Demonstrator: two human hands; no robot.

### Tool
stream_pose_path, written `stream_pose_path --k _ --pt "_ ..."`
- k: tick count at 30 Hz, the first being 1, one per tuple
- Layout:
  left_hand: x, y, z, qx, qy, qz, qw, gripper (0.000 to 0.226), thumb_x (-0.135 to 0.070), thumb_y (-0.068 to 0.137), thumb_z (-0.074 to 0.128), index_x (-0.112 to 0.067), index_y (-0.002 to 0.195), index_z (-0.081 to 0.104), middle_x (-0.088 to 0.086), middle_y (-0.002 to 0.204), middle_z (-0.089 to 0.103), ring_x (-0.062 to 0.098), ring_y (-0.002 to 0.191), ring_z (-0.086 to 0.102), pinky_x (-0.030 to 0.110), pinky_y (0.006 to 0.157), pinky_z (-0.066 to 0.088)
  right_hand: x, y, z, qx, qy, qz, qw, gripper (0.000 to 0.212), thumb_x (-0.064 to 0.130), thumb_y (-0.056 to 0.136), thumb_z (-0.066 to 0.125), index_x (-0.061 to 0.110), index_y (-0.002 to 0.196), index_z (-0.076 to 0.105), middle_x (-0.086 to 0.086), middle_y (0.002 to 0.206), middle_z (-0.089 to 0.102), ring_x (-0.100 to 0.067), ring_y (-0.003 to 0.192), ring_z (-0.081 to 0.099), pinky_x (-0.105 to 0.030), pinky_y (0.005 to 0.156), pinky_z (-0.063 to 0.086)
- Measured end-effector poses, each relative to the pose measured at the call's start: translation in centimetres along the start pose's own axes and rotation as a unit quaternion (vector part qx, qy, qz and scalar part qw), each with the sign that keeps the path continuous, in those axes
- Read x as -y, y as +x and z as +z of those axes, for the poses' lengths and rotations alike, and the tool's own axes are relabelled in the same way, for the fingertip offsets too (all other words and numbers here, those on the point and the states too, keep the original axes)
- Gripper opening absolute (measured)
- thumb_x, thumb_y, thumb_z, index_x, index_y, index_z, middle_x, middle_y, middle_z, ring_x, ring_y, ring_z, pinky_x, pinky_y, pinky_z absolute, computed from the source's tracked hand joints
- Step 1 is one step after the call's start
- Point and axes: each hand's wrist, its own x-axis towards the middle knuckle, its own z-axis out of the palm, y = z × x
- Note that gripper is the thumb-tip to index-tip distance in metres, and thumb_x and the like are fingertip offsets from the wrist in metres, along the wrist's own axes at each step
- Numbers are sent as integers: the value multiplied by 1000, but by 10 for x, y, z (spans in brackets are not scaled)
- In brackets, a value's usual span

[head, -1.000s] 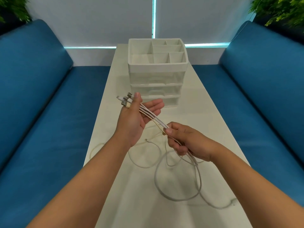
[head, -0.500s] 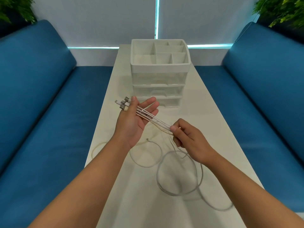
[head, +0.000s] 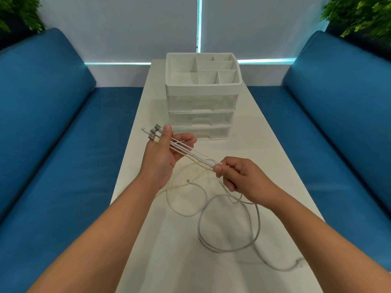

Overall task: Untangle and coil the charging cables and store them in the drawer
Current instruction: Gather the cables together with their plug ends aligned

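While the left hand (head: 163, 157) pins the plug ends of the thin white charging cables (head: 191, 154) under its thumb, fingers half-open beneath them, the right hand (head: 239, 176) pinches the same bundle further down the strands, fingers curled round it.

Head view, change: over the last second the right hand has slid along the bundle, away from the left, so a longer straight run of cable is now stretched between the two. Slack on the long white bench (head: 264, 166) has shifted too; the large grey-white loop (head: 228, 225) lies rounder. Judgement: combing stage, strands being drawn parallel before coiling. No coil formed yet. One loose connector tip (head: 187, 180) rests on the bench below the left wrist; another plug (head: 299, 262) lies near the right forearm.

Containers: white plastic organiser with three clear drawers (head: 202, 115) stands further up the bench, just beyond the left hand. All drawers look shut; nothing plainly visible inside them. Divided top tray (head: 203, 69) shows bare compartments. Storage step not started.

Blue upholstered seats (head: 53, 134) flank the bench on both sides.
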Motion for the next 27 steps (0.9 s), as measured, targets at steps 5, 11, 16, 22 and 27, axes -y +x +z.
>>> stream_pose_path --k 5,11,16,22,27 --pt "-17 2 0 -28 -106 10 994 27 -27 104 42 -7 90 53 8 68 71 23 70 73 39 72 61 -10 -8 -9 60 17 13 998 24 26 100 47 10 83 47 -1 57 57 -16 56 53 -20 58 44" --pt "-10 -1 -4 -16 -84 5 996 35 -28 103 43 -7 79 56 5 62 65 20 63 69 43 84 58 -21 -10 -20 5 121 46 992 22 23 98 50 13 79 43 9 58 40 -8 55 34 -22 57 34" --pt "2 4 -12 -44 -77 -19 996 31 -29 103 44 -6 85 56 4 62 62 19 60 67 38 76 59 -23 -13 -21 28 22 36 999 19 33 96 54 16 87 55 12 51 37 -7 48 30 -17 50 28" --pt "-2 -1 -5 -16 -121 -13 992 34 -29 104 42 -14 74 47 -2 54 40 11 47 43 32 70 58 -24 -11 -26 41 -74 50 995 46 52 93 44 14 66 46 11 57 38 -5 54 35 -19 59 31" --pt "0 -13 1 11 -90 14 996 31 -29 104 41 -12 80 51 3 58 53 18 61 64 40 81 59 -29 2 -27 -120 -275 115 947 65 67 89 37 8 62 43 -1 55 45 -19 56 44 -33 56 33"
